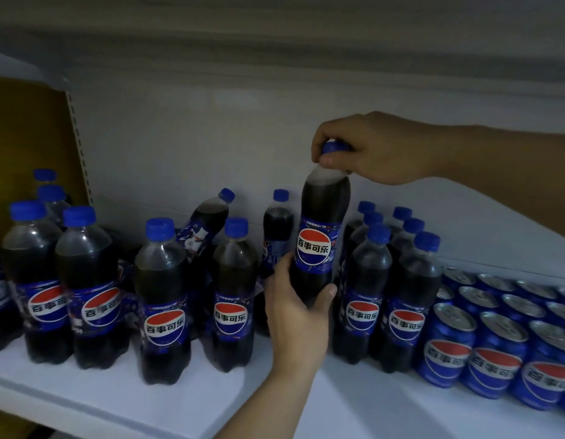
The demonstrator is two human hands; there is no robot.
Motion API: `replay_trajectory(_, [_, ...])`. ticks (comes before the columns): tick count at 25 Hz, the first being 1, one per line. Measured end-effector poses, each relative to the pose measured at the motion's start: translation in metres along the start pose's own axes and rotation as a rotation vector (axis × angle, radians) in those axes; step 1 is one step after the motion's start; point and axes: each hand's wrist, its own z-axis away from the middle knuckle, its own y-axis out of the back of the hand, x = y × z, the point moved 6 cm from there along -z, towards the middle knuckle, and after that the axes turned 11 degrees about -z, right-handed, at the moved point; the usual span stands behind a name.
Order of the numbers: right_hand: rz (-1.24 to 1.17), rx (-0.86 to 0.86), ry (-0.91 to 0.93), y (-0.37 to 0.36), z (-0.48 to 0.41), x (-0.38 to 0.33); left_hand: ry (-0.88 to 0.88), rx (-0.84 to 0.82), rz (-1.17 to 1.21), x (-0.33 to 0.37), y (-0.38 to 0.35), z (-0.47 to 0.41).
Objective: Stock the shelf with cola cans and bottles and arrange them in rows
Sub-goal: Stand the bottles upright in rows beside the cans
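A cola bottle (322, 236) with a blue cap and blue label hangs above the white shelf (122, 403), held between both hands. My right hand (366, 150) grips its cap from above. My left hand (294, 308) grips its lower body from the front. Two neat rows of bottles (385, 274) stand just to its right, and blue cola cans (493, 346) fill the shelf's right end in rows. Left of the held bottle, several bottles (160, 299) stand loosely spaced. One bottle (208, 229) behind them leans to the right.
The shelf's grey back panel (195, 137) rises behind the bottles. A yellow side panel with a slotted upright (78, 147) closes the left end. The shelf above overhangs at the top. Bare shelf surface shows along the front edge below my left arm.
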Motion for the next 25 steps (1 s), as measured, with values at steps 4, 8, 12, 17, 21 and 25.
replay_trajectory(4, [0.017, 0.029, 0.001, -0.011, -0.019, 0.035, 0.111, -0.035, 0.107, -0.009, -0.028, -0.024])
replay_trajectory(8, [0.027, -0.013, -0.003, -0.036, -0.041, 0.068, 0.100, -0.126, 0.075, -0.032, -0.049, -0.038])
replay_trajectory(12, [0.057, -0.086, -0.034, -0.062, -0.047, 0.084, 0.170, -0.243, 0.132, -0.054, -0.072, -0.047])
replay_trajectory(17, [0.087, -0.173, -0.125, -0.084, -0.045, 0.102, 0.275, -0.314, 0.245, -0.071, -0.088, -0.043])
replay_trajectory(21, [0.112, -0.150, -0.165, -0.090, -0.050, 0.113, 0.204, -0.390, 0.214, -0.076, -0.097, -0.036])
replay_trajectory(25, [0.177, -0.152, -0.181, -0.092, -0.055, 0.113, 0.160, -0.415, 0.208, -0.075, -0.100, -0.030])
